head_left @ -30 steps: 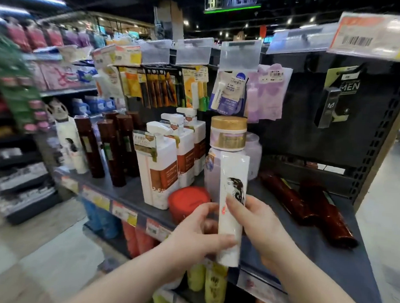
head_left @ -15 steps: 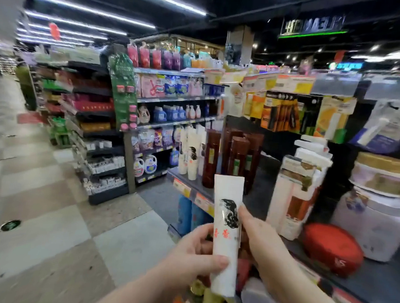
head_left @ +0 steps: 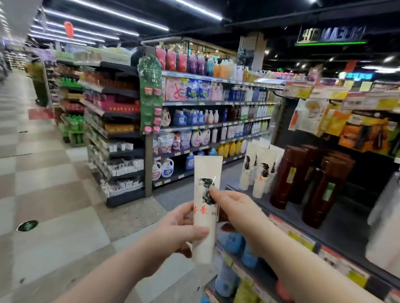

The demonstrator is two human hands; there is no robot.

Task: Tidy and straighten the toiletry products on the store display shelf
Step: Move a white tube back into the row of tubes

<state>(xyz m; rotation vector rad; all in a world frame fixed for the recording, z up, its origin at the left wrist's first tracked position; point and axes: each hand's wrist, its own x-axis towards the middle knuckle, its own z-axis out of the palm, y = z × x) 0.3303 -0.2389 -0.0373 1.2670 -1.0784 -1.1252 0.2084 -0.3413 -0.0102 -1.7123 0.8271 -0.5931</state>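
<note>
I hold a white tube point(head_left: 206, 172) with a black head drawing and red characters upright in front of me, off the left end of the grey display shelf point(head_left: 343, 226). My left hand point(head_left: 178, 231) grips its lower part. My right hand point(head_left: 228, 203) pinches its middle from the right. Matching white tubes point(head_left: 260, 170) stand in a group at the shelf's left end. Dark brown bottles point(head_left: 308, 180) stand just right of them.
White pump bottles point(head_left: 392, 219) stand at the right edge of the shelf. Blue and yellow bottles point(head_left: 233, 243) fill the lower shelf below my hands. A tiled aisle point(head_left: 53, 190) opens to the left, with stocked detergent shelves point(head_left: 207, 119) beyond.
My view has swung left along the shelf, carrying the tube with both hands from the jars and pump bottles toward the left end, where the matching tubes now appear.
</note>
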